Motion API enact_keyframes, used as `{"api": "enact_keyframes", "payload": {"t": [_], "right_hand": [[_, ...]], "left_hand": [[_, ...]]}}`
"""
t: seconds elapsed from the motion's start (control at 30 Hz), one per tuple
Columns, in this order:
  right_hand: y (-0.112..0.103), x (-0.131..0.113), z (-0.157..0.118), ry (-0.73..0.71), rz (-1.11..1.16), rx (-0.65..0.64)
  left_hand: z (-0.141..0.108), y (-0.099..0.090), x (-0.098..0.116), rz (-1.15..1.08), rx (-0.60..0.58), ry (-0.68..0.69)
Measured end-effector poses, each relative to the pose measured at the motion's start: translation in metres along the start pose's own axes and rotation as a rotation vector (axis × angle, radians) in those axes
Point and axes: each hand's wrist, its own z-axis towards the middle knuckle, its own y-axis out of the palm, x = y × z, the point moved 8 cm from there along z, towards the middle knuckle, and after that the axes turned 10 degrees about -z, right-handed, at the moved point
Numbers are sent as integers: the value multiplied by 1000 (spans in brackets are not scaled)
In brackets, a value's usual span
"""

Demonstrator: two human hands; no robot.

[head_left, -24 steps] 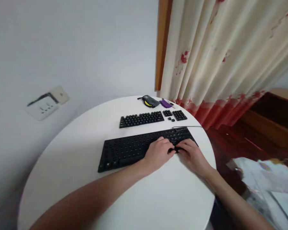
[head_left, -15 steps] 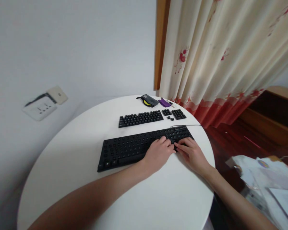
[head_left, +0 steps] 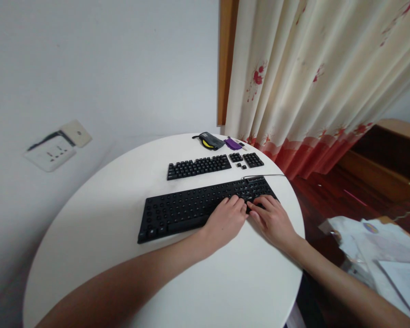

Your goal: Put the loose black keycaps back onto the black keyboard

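Observation:
A black keyboard (head_left: 181, 207) lies at a slant on the white round table, most of its keycaps off and the switch stems showing. Both hands meet at its front edge, right of the middle. My left hand (head_left: 228, 215) rests over the edge with fingers bent and pressed together, tips touching the keyboard. Close beside it, my right hand (head_left: 272, 221) has thumb and fingertips drawn together at the same spot. Whatever lies between the fingertips is hidden. A few keycaps (head_left: 152, 231) remain at the near left corner.
Behind the keyboard, loose black keycaps (head_left: 198, 166) lie in rows, with a number-pad block (head_left: 253, 160) and two single keycaps (head_left: 241, 166). Farther back are a dark pouch with yellow (head_left: 210, 141) and a purple item (head_left: 233, 144). A cable (head_left: 268, 175) crosses the table's right edge.
The camera view has shifted slightly. My hands stay at the same place on the keyboard, with only small finger movement, and the keycaps behind have not moved.

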Motion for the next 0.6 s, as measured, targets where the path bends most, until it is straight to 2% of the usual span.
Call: {"api": "enact_keyframes", "payload": {"t": [0.23, 0.4, 0.5, 0.6], "right_hand": [[-15, 17, -7, 139, 146, 192], [-17, 21, -7, 177, 231, 213], [-17, 22, -7, 185, 262, 224], [-17, 23, -8, 190, 285, 240]], "left_hand": [[1, -5, -18, -190, 25, -88], [5, -15, -47, -357, 121, -210], [18, -23, -69, -421, 146, -264], [45, -27, -91, -412, 130, -266]]}}
